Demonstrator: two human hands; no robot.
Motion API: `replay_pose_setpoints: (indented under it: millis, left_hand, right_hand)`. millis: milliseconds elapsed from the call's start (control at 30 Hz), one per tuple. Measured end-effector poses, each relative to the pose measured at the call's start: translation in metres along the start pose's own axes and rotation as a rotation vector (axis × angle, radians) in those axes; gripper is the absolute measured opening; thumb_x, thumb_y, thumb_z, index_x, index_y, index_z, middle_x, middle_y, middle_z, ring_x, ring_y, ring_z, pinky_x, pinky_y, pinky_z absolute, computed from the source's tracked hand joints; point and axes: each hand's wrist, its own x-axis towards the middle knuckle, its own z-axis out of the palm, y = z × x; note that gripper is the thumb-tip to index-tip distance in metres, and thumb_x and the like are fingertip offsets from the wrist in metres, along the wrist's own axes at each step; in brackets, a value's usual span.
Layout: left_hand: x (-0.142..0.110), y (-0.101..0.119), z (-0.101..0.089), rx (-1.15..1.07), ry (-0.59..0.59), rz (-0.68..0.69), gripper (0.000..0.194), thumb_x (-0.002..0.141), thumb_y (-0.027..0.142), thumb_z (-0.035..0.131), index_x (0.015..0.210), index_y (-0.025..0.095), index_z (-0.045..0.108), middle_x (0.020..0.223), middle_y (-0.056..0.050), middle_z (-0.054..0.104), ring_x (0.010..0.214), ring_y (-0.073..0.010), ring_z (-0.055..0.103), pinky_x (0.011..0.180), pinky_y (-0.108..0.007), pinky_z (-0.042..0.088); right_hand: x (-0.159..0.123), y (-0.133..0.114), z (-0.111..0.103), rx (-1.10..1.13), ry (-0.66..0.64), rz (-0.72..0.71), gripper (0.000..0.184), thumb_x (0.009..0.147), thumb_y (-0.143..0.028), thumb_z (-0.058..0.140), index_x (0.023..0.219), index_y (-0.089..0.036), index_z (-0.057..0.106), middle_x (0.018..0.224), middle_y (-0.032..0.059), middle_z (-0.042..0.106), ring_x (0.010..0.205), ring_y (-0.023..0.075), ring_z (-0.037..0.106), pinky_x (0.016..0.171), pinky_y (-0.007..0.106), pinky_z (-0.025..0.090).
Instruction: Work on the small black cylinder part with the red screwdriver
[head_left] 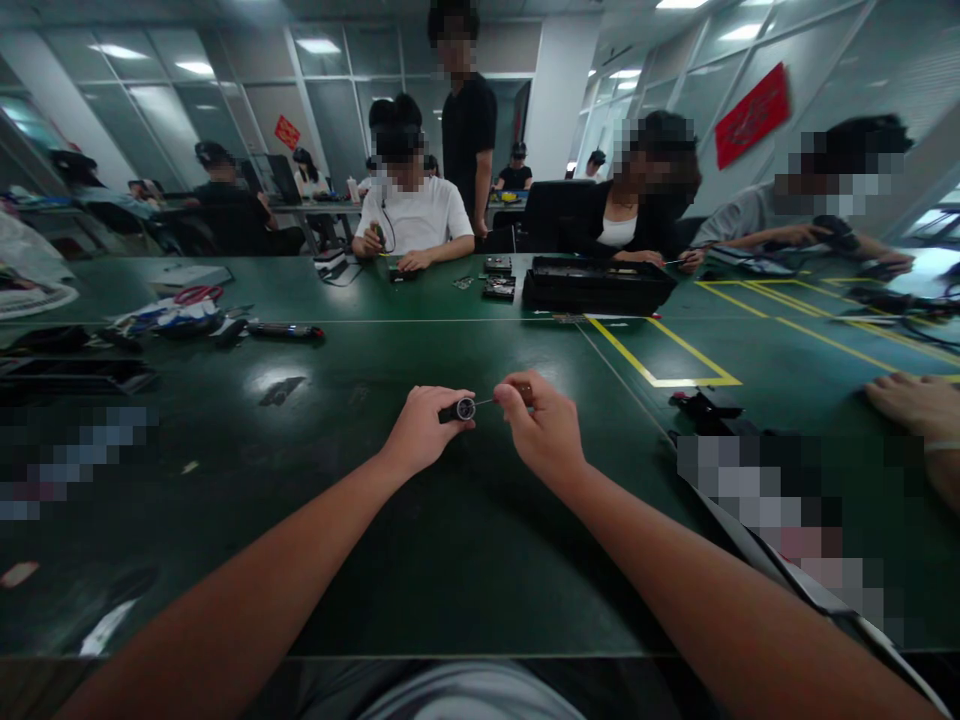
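My left hand (421, 432) is closed around a small black cylinder with a silver-ringed round end (466, 408), which looks like a flashlight head. That ringed end faces me, and the rest is hidden by my fingers. My right hand (546, 425) grips a screwdriver (486, 401) by its brownish handle, thumb and fingers wrapped round it. Its thin metal shaft points left at the side of the cylinder. Whether the tip touches it I cannot tell. Both hands are just above the dark green table (465, 560).
At left lie a dark tube-shaped tool (286, 331), red-handled pliers or scissors (199, 295) and a black tray (75, 376). A long black case (598, 285) stands ahead. Yellow tape (694, 382) marks the right side, near another person's hand (900, 402). Several people sit opposite.
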Motion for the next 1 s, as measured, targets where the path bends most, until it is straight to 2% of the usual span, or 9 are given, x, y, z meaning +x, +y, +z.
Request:
replay_pose_setpoints:
  millis: [100, 233, 367, 433, 500, 633, 833, 933, 1000]
  left_hand:
    - [-0.0002, 0.0011, -0.0004, 0.006, -0.017, -0.01, 0.041, 0.083, 0.027, 0.079, 0.123, 0.029, 0.072, 0.121, -0.005, 0.074, 0.114, -0.0279, 0.063, 0.101, -0.048, 0.045]
    - [0.0009, 0.0007, -0.0034, 0.01, 0.006, -0.056, 0.047, 0.084, 0.028, 0.078, 0.131, 0.025, 0.068, 0.123, -0.008, 0.073, 0.116, -0.0286, 0.062, 0.101, -0.047, 0.046]
    - [0.0018, -0.0001, -0.0059, 0.013, 0.04, -0.09, 0.047, 0.085, 0.028, 0.078, 0.131, 0.023, 0.068, 0.123, -0.008, 0.073, 0.116, -0.0281, 0.061, 0.101, -0.045, 0.047]
    - [0.0016, 0.0012, -0.0065, 0.024, 0.026, -0.073, 0.044, 0.085, 0.028, 0.078, 0.128, 0.025, 0.069, 0.121, -0.007, 0.073, 0.115, -0.0274, 0.061, 0.1, -0.044, 0.047]
    - [0.0013, 0.0037, -0.0065, 0.035, -0.002, -0.045, 0.041, 0.085, 0.028, 0.078, 0.125, 0.025, 0.07, 0.118, -0.005, 0.074, 0.112, -0.0266, 0.062, 0.099, -0.043, 0.047]
    - [0.0008, 0.0073, -0.0056, 0.042, -0.033, -0.024, 0.04, 0.085, 0.028, 0.078, 0.124, 0.024, 0.071, 0.116, -0.005, 0.074, 0.11, -0.026, 0.062, 0.099, -0.043, 0.046]
    - [-0.0003, 0.0028, -0.0057, 0.043, -0.033, -0.032, 0.042, 0.087, 0.03, 0.076, 0.128, 0.025, 0.069, 0.12, -0.005, 0.073, 0.113, -0.0261, 0.06, 0.098, -0.044, 0.046]
    - [-0.0006, 0.002, -0.0064, 0.052, -0.028, -0.058, 0.042, 0.088, 0.029, 0.075, 0.129, 0.025, 0.068, 0.12, -0.005, 0.073, 0.114, -0.0265, 0.06, 0.098, -0.044, 0.047]
    - [-0.0006, 0.0031, -0.0068, 0.052, -0.03, -0.061, 0.042, 0.087, 0.029, 0.075, 0.129, 0.025, 0.068, 0.121, -0.005, 0.073, 0.114, -0.0268, 0.06, 0.099, -0.045, 0.047]
  right_hand:
    - [0.0007, -0.0005, 0.0009, -0.012, 0.019, 0.011, 0.033, 0.101, -0.048, 0.05, 0.087, -0.022, 0.064, 0.063, -0.0014, 0.063, 0.053, 0.0142, 0.057, 0.054, 0.029, 0.039]
    - [0.0006, 0.0002, 0.0036, 0.01, -0.006, -0.003, 0.02, 0.101, -0.036, 0.047, 0.102, -0.022, 0.061, 0.076, 0.0018, 0.069, 0.061, 0.0161, 0.061, 0.06, 0.03, 0.043]
    - [-0.0005, 0.001, 0.0037, 0.037, -0.011, -0.022, 0.017, 0.1, -0.028, 0.044, 0.111, -0.022, 0.055, 0.085, 0.0037, 0.069, 0.073, 0.0186, 0.065, 0.069, 0.033, 0.047]
    - [-0.0005, 0.0008, 0.0025, 0.056, -0.023, -0.007, 0.016, 0.099, -0.029, 0.045, 0.109, -0.022, 0.055, 0.084, 0.003, 0.069, 0.074, 0.0185, 0.065, 0.069, 0.032, 0.047]
    - [-0.0003, 0.0005, 0.0016, 0.053, -0.035, 0.018, 0.017, 0.1, -0.035, 0.047, 0.103, -0.023, 0.058, 0.076, 0.0007, 0.066, 0.066, 0.017, 0.063, 0.063, 0.03, 0.044]
    - [0.0009, 0.0015, 0.0017, 0.016, 0.011, 0.035, 0.03, 0.102, -0.046, 0.045, 0.09, -0.023, 0.061, 0.064, -0.0018, 0.061, 0.054, 0.0141, 0.055, 0.054, 0.029, 0.036]
    - [0.0029, 0.0048, 0.0016, 0.01, -0.02, 0.029, 0.017, 0.101, -0.032, 0.042, 0.106, -0.022, 0.056, 0.079, 0.0019, 0.068, 0.064, 0.0167, 0.06, 0.061, 0.03, 0.04]
    - [0.0034, 0.004, -0.0005, 0.036, -0.049, 0.044, 0.019, 0.101, -0.029, 0.04, 0.111, -0.022, 0.055, 0.077, 0.0007, 0.065, 0.064, 0.017, 0.059, 0.061, 0.03, 0.04]
    - [0.004, 0.0026, -0.0019, 0.036, -0.053, 0.061, 0.021, 0.102, -0.033, 0.04, 0.108, -0.022, 0.057, 0.072, -0.0007, 0.063, 0.061, 0.0165, 0.057, 0.059, 0.03, 0.038]
